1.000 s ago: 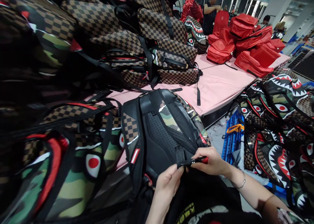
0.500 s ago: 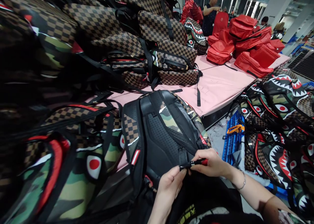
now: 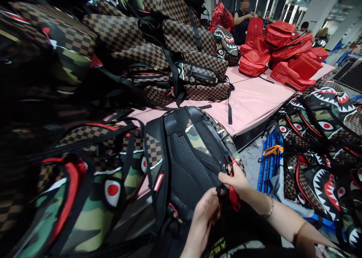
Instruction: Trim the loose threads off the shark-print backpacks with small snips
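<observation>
Basically pink table [image 3: 251, 99], piled bags [image 3: 189, 37], white pillar [image 3: 322, 14] behind, left hand [image 3: 206, 209] pinching black strap [image 3: 218, 191], right hand [image 3: 236, 181] clamped on red-handled tool [image 3: 234, 199]

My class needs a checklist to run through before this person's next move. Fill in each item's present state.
1. Large backpack with a black perforated back panel has that panel facing the person: ok.
2. Small black-and-red handheld tool is in the right hand: ok.
3. Left hand has a firm grip: cannot tell; what it pinches is hidden.
4. Green camouflage backpack with a red-and-white eye, to the left, is apart from the large one: cannot tell.
5. Grey floor is free of scraps: not ok; dark scraps lie near the blue plastic crate.
</observation>
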Available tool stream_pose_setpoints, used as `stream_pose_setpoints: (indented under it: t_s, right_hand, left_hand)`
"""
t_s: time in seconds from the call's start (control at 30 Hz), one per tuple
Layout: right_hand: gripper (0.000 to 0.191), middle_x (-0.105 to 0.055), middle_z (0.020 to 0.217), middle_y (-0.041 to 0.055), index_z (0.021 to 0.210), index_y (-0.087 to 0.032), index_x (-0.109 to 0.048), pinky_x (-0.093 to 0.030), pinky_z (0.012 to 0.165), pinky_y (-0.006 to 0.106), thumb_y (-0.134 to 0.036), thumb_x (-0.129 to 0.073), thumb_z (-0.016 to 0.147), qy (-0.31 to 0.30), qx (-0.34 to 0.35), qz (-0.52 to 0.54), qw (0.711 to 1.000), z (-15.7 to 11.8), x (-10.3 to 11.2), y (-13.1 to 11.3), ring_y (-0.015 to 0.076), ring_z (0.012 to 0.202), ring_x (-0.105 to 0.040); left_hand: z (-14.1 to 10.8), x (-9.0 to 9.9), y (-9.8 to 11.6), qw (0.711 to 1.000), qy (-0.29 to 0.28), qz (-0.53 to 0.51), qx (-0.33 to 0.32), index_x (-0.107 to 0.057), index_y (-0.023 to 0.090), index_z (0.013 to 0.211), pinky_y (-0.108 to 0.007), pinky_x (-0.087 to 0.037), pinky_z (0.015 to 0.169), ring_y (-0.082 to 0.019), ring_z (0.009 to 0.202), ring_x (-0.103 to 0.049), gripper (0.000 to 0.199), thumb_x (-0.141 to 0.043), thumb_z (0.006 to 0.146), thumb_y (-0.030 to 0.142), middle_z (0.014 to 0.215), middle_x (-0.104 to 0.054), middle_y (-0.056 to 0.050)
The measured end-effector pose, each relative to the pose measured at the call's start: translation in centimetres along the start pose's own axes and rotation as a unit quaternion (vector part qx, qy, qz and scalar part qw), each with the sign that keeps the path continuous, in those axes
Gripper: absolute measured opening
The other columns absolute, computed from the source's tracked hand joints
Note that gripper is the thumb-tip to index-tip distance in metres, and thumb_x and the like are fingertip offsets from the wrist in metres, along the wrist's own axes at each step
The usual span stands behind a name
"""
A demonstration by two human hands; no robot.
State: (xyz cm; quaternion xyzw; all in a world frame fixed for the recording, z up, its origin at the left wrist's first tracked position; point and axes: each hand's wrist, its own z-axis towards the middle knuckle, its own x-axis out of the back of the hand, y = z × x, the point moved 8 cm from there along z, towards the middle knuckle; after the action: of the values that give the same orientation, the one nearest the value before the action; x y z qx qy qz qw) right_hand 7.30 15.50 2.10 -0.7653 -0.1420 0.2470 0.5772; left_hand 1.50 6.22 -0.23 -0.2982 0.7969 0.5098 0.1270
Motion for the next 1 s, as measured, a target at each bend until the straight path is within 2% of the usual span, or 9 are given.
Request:
stream_pose_setpoints:
  t_s: [0.1, 0.17, 0.3, 0.4, 0.47, 0.57, 0.63, 0.83, 1.0]
  right_hand:
    - [0.039, -0.029, 0.05, -0.0086, 0.061, -0.019, -0.037, -0.02, 0.044, 0.02, -0.046, -0.064, 0.069, 0.024, 0.0, -0.03, 0.999, 0.6, 0.6, 0.8, 0.0058, 0.046, -0.025]
    - [0.036, -0.032, 0.055, -0.0071, 0.063, -0.018, -0.041, -0.025, 0.047, 0.02, -0.046, -0.061, 0.071, 0.027, 0.025, -0.062, 0.997, 0.8, 0.9, 0.7, 0.0067, 0.05, -0.029]
    - [0.021, -0.045, 0.065, -0.0045, 0.089, -0.019, -0.052, -0.035, 0.058, 0.022, -0.038, -0.047, 0.083, 0.054, 0.092, -0.172, 0.979, 0.3, 2.1, -0.7, 0.0097, 0.059, -0.043]
    - [0.019, -0.056, 0.078, -0.0012, 0.099, -0.021, -0.054, -0.039, 0.068, 0.024, -0.029, -0.046, 0.084, 0.095, 0.162, -0.292, 0.938, -0.8, 3.2, -2.7, 0.0123, 0.072, -0.051]
    - [0.016, -0.06, 0.085, 0.0016, 0.095, -0.02, -0.057, -0.041, 0.073, 0.026, -0.026, -0.051, 0.082, 0.076, 0.228, -0.358, 0.902, -1.6, 2.8, -4.0, 0.0144, 0.079, -0.054]
    - [0.015, -0.064, 0.081, 0.0046, 0.091, -0.018, -0.061, -0.042, 0.072, 0.029, -0.025, -0.048, 0.085, 0.029, 0.319, -0.423, 0.847, -2.9, 1.3, -5.0, 0.0163, 0.076, -0.057]
    - [0.018, -0.064, 0.078, 0.0059, 0.091, -0.017, -0.061, -0.043, 0.069, 0.03, -0.028, -0.047, 0.088, 0.011, 0.346, -0.447, 0.825, -3.4, 0.5, -5.1, 0.017, 0.073, -0.056]
    - [0.022, -0.063, 0.076, 0.0071, 0.092, -0.017, -0.062, -0.043, 0.066, 0.03, -0.032, -0.047, 0.088, -0.011, 0.35, -0.464, 0.813, -3.3, -0.8, -5.1, 0.018, 0.071, -0.056]
    - [0.019, -0.066, 0.078, 0.0074, 0.086, -0.017, -0.062, -0.041, 0.067, 0.031, -0.029, -0.047, 0.088, -0.03, 0.361, -0.471, 0.805, -3.1, -1.1, -5.0, 0.0181, 0.07, -0.056]
  left_hand:
    - [0.2, 2.5, 1.6, 0.978, 0.131, 0.129, -0.102, -0.068, 0.019, 0.08, -0.019, -0.042, 0.056, -0.009, 0.058, -0.053, 0.034, -0.076, 0.053, 0.04, 0.065, -0.062, 0.002]
    - [0.2, 3.5, 1.7, 0.966, 0.172, 0.157, -0.111, -0.071, 0.018, 0.073, -0.023, -0.046, 0.067, -0.015, 0.07, -0.059, 0.029, -0.076, 0.052, 0.038, 0.075, -0.068, -0.002]
    - [0.0, 4.5, 1.1, 0.976, 0.197, 0.05, -0.073, -0.072, 0.017, 0.078, -0.028, -0.048, 0.077, -0.018, 0.078, -0.063, 0.034, -0.077, 0.051, 0.038, 0.08, -0.071, -0.004]
    - [-0.6, 5.0, 1.4, 0.969, 0.236, -0.02, -0.066, -0.072, 0.017, 0.076, -0.027, -0.047, 0.083, -0.016, 0.079, -0.064, 0.035, -0.079, 0.047, 0.035, 0.081, -0.072, -0.003]
    - [-0.9, 5.3, 1.7, 0.962, 0.262, -0.036, -0.074, -0.072, 0.018, 0.075, -0.027, -0.046, 0.086, -0.015, 0.079, -0.064, 0.033, -0.079, 0.046, 0.033, 0.081, -0.072, -0.003]
    - [-1.0, 5.3, 2.0, 0.957, 0.275, -0.039, -0.084, -0.072, 0.018, 0.076, -0.027, -0.047, 0.086, -0.015, 0.079, -0.064, 0.031, -0.078, 0.048, 0.032, 0.082, -0.073, -0.002]
    - [-1.0, 5.2, 2.0, 0.956, 0.278, -0.031, -0.087, -0.072, 0.019, 0.076, -0.027, -0.048, 0.084, -0.015, 0.078, -0.064, 0.031, -0.078, 0.049, 0.032, 0.081, -0.073, -0.002]
    - [-1.0, 5.1, 2.1, 0.957, 0.261, 0.057, -0.113, -0.072, 0.018, 0.079, -0.029, -0.049, 0.081, -0.019, 0.081, -0.063, 0.032, -0.075, 0.053, 0.037, 0.085, -0.072, -0.003]
    - [-1.1, 5.2, 2.5, 0.94, 0.271, 0.15, -0.146, -0.072, 0.018, 0.078, -0.028, -0.048, 0.071, -0.019, 0.076, -0.061, 0.033, -0.072, 0.057, 0.042, 0.082, -0.069, -0.003]
